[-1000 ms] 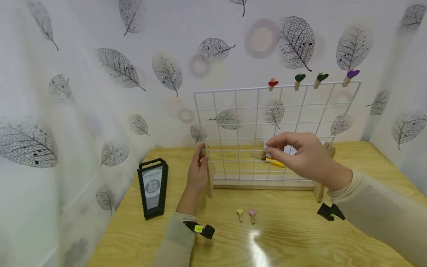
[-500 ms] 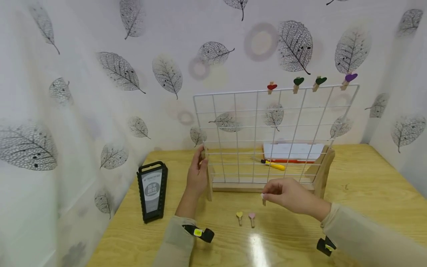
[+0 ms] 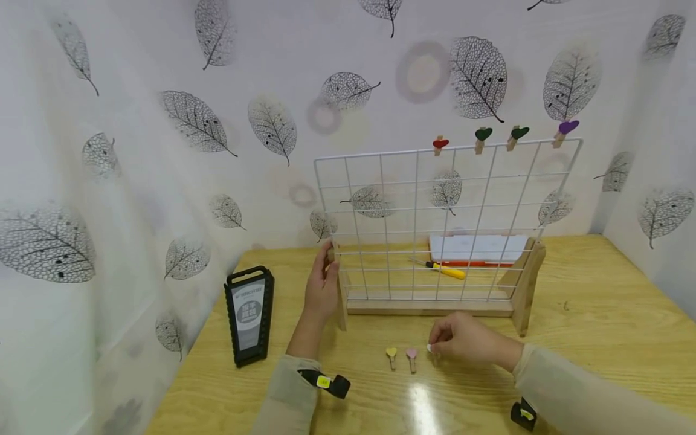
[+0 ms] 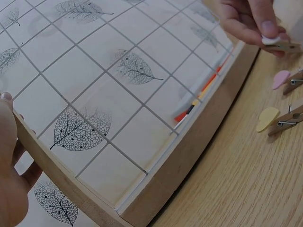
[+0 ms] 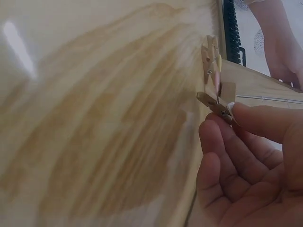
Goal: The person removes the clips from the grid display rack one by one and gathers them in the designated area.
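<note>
My right hand (image 3: 462, 341) pinches a small wooden clothespin (image 5: 215, 105) with a white top between thumb and fingers, low over the table. Just left of it lie a clothespin with a pink heart (image 3: 411, 356) and one with a yellow heart (image 3: 391, 356). My left hand (image 3: 322, 287) grips the left wooden upright (image 4: 61, 175) of a stand that bears a white wire grid (image 3: 416, 205). Along the grid's top wire are clipped a red-heart clothespin (image 3: 440, 145), two green-heart clothespins (image 3: 481, 138) and a purple-heart clothespin (image 3: 567, 130).
Behind the grid lie a yellow-handled screwdriver (image 3: 448, 270) and a white case (image 3: 478, 248) with a red edge. A black rack with a grey label (image 3: 250, 314) lies on the left of the table (image 3: 587, 350). A leaf-patterned curtain (image 3: 163, 181) hangs behind.
My right hand has come down from in front of the grid to the table beside the pink clothespin, bringing the white-topped clothespin. The left hand has kept its place on the stand.
</note>
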### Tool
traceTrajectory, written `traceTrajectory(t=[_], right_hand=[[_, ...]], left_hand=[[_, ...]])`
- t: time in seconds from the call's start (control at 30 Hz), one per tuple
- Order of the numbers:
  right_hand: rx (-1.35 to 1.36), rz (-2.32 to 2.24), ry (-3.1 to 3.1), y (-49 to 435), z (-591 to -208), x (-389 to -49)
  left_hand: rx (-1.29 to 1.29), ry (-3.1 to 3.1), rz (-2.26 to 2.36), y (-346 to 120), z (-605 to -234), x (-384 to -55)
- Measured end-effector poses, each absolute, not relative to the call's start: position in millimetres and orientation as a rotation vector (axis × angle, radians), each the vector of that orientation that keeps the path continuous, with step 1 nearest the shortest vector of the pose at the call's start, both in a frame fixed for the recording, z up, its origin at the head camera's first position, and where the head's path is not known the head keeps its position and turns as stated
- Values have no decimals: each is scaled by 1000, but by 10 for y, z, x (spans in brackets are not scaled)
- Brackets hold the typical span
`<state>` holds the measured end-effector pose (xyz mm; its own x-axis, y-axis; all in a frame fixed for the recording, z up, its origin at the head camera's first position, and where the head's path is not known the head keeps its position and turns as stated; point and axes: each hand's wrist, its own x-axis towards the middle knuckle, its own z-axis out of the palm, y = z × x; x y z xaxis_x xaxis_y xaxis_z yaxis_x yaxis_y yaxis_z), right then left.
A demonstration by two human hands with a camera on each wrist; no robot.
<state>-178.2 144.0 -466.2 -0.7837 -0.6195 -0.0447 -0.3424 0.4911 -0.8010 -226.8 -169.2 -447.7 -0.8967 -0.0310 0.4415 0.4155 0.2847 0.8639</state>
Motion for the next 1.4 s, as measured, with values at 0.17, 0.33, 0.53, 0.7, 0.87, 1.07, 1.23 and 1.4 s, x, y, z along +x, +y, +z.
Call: traceTrajectory(t=[0.17, 0.33, 0.53, 0.7, 0.87, 1.07, 1.23, 1.4], right_hand=[[-803, -1156, 2413, 1437, -4718, -1779], [-813, -1106, 2476, 1438, -4744, -1790], [-793, -1080, 2475, 1451, -4747, -1784], [-766, -1044, 2483, 1450, -4735, -1769], [-833, -1016, 2531, 1453, -4687, -1773], [-1229, -1014, 2836, 1490, -4352, -1830], [-1932, -1130, 3057, 1509, -3940, -1958], [-2384, -1097, 3106, 1470, -3429, -2069]], left_hand=[[-346, -2184, -1647, -1687, -4467, -2274], [-355, -2182, -1643, -1683, -4454, -2271], [-382, -2175, -1645, -1687, -4449, -2263], [-388, -2176, -1650, -1686, -4446, -2258], [-374, -2182, -1636, -1681, -4445, -2254], [-384, -2170, -1652, -1665, -4441, -2262], [-388, -2178, -1675, -1652, -4435, -2270], [-310, -2210, -1683, -1673, -4435, -2237]])
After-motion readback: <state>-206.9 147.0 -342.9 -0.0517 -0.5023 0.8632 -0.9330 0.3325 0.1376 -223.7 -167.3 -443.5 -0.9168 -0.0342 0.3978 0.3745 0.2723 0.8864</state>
